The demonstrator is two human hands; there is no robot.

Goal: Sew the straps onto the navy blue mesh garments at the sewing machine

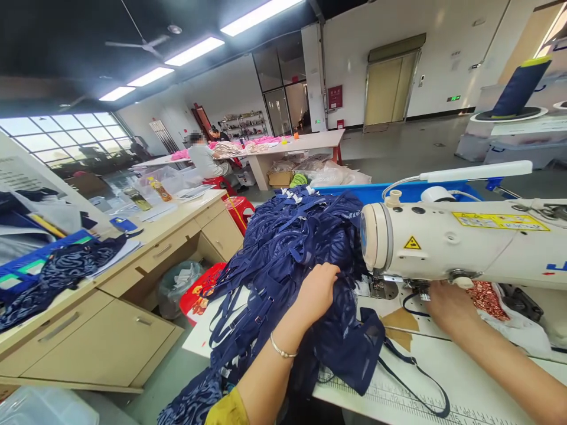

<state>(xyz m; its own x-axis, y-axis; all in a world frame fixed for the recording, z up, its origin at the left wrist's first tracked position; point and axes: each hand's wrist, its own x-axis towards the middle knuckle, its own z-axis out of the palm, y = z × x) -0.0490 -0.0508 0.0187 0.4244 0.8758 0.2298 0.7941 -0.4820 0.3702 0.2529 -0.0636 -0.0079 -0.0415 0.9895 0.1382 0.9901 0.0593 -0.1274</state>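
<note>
Left hand (316, 292) lies palm-down on the navy fabric pile (287, 248), fingers curled into the cloth and gripping a fold of it. The pile is heaped on the left edge of the sewing table (469, 378) and spills over the front edge toward the floor. Right hand (447, 304) sits under the arm of the sewing machine (452, 239), near the needle area; its fingers are hidden by the machine head, so I can't tell whether it pinches anything, possibly the thin navy strap (416, 372) looping across the table.

Risks, as a judgement: right fingers are close to the needle, so a slip could catch them. Loose straps dangling from the pile could snag on the presser foot or drag the heap off the edge.

Materials: fabric is sheer, patterned mesh, soft and floppy, with narrow elastic straps. Machine is smooth cream enamel, rounded handwheel cover, yellow warning sticker. Table is white laminate with a printed ruler along the front edge. Thin bracelet (283, 352) on the left wrist.
</note>
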